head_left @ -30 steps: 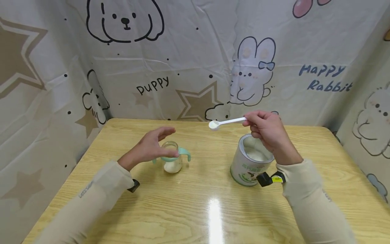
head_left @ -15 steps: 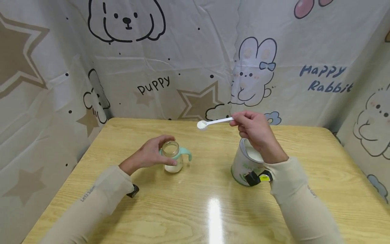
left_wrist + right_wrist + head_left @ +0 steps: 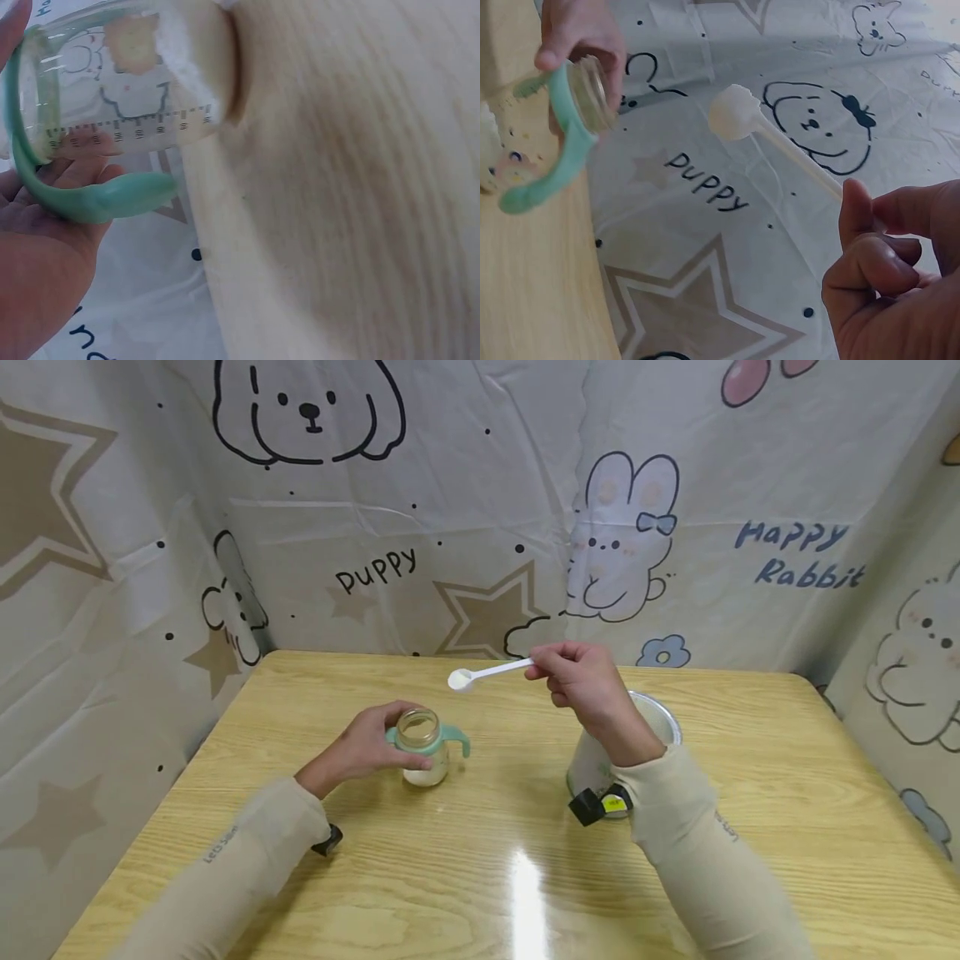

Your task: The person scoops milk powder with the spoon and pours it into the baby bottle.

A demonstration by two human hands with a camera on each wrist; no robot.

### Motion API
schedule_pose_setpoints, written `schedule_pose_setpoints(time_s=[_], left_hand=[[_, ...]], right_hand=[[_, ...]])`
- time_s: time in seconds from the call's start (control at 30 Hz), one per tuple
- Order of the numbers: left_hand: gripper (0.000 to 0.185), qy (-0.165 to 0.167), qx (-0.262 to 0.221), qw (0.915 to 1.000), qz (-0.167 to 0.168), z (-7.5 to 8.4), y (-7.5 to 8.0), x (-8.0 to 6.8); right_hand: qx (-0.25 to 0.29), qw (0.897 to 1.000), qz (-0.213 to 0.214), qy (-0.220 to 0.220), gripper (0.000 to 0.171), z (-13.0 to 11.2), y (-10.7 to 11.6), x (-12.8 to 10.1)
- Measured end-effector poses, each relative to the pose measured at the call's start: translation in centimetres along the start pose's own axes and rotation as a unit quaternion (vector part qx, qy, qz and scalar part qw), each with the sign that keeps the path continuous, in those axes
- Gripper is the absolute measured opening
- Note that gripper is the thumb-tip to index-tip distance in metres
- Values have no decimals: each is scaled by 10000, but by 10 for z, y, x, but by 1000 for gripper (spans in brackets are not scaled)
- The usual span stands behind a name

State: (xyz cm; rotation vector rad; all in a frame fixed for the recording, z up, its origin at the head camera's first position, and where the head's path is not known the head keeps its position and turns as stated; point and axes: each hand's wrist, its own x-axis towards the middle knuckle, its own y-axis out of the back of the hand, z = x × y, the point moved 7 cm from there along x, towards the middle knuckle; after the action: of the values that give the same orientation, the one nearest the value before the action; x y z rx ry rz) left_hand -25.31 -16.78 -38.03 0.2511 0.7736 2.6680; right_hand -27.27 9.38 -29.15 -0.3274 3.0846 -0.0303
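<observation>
Left hand (image 3: 365,749) is gripping the small glass bottle (image 3: 422,754) mid-table: likely fragile, slick, best held round its body. Right hand (image 3: 581,681) is pinching the light, stiff spoon (image 3: 487,673) by its handle, powder-filled bowl hovering just right of the bottle.

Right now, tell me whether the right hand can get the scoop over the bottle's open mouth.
Probably yes. The right hand pinches the white scoop in the air, a little beyond and to the right of the bottle. Nothing stands between them, the bottle's mouth is uncovered, and the left hand grips its side, not its top.
</observation>
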Motion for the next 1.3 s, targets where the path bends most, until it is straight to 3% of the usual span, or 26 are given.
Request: schedule_pose_setpoints(time_s=[0.63, 0.9, 1.03, 1.17, 1.3], left_hand=[[70, 76, -35, 9999, 127, -6, -2, -1], [69, 42, -25, 9999, 154, -6, -2, 0], [68, 37, -51, 9999, 120, -6, -2, 1], [69, 45, -8, 9999, 110, -7, -2, 0], [70, 64, -2, 9999, 112, -8, -2, -1]], right_hand=[[-66, 9998, -188, -53, 19, 29, -42, 3], [-881, 9960, -135, -57, 20, 41, -48, 4], [-1570, 9873, -113, 215, 20, 39, -49, 2], [-2395, 9680, -104, 735, 17, 34, -52, 0], [-2887, 9515, -134, 1052, 16, 31, -56, -1]])
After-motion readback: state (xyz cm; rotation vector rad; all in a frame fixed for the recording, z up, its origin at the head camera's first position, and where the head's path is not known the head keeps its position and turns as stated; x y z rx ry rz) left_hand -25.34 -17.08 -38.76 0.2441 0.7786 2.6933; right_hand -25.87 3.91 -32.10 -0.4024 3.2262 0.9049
